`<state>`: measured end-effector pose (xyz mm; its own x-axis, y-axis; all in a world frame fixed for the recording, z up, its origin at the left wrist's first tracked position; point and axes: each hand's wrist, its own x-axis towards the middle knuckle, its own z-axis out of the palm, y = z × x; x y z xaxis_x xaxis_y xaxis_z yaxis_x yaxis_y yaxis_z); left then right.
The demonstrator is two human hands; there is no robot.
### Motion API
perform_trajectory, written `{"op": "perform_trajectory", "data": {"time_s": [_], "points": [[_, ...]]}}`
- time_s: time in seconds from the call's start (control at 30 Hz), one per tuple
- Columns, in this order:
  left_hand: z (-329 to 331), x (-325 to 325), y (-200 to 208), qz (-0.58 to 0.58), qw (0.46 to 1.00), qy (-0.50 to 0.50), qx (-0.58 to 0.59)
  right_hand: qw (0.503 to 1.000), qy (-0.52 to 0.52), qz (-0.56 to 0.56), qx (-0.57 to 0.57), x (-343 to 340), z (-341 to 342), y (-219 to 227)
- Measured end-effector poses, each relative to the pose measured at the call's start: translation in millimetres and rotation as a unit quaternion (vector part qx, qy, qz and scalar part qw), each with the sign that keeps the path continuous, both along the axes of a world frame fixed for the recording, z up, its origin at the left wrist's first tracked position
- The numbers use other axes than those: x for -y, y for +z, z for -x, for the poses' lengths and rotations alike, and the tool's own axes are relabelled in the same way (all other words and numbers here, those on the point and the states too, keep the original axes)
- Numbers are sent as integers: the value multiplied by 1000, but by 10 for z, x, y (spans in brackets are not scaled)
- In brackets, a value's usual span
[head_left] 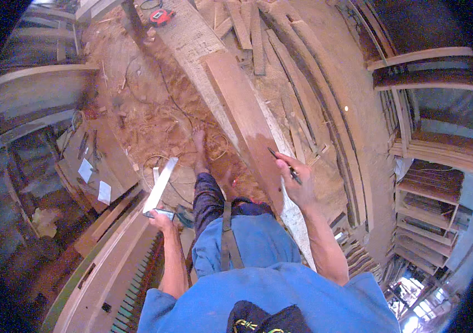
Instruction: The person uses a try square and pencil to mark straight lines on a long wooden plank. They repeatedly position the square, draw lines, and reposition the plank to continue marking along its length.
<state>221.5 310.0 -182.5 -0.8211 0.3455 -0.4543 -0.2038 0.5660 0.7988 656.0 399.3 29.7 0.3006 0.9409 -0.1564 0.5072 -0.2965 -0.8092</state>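
Note:
My left hand is closed around the short arm of a metal try square, its bright blade pointing up and away from me. Off to the right, my right hand grips a dark pencil-like marker, its tip over the reddish-brown wooden board. The board lies lengthwise on a pale, rough plank. Part of its surface nearer me is darker than the far end. The square is held to the left, apart from the board.
A red tape measure lies at the plank's far end. Long offcuts cover the ground on the right. Sawdust and a cable spread over the floor at left, near my bare foot. Paper sheets rest on a board farther left.

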Motion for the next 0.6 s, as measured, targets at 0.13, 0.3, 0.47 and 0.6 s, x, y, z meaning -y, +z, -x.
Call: {"op": "perform_trajectory", "data": {"time_s": [0.13,0.3,0.47,0.6], "points": [[211,594,-186,80,991,-73,-80,996,34,-23,78,104,32,-87],[287,1083,-351,163,980,-73,-82,998,38,53,15,192,50,-81],[353,1257,-544,306,896,-177,-267,999,2,-29,43,191,17,-180],[225,1092,-489,276,925,-176,-193,988,-147,-13,-48,515,-227,-142]]}}
